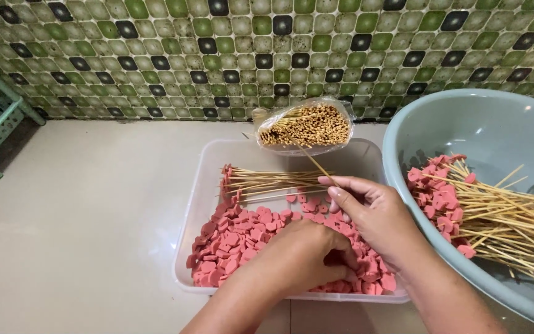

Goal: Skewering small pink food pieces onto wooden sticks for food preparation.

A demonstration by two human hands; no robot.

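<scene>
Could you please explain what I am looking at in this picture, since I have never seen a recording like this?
It is a single view from a camera worn on a person's head, looking down at their own bare hands. The left hand reaches into a clear plastic tray of pink sausage slices. The right hand pinches a thin bamboo skewer. More skewered pieces lie in the tray, a bag of skewers rests on its far rim, and finished sticks fill the pale blue basin.
</scene>
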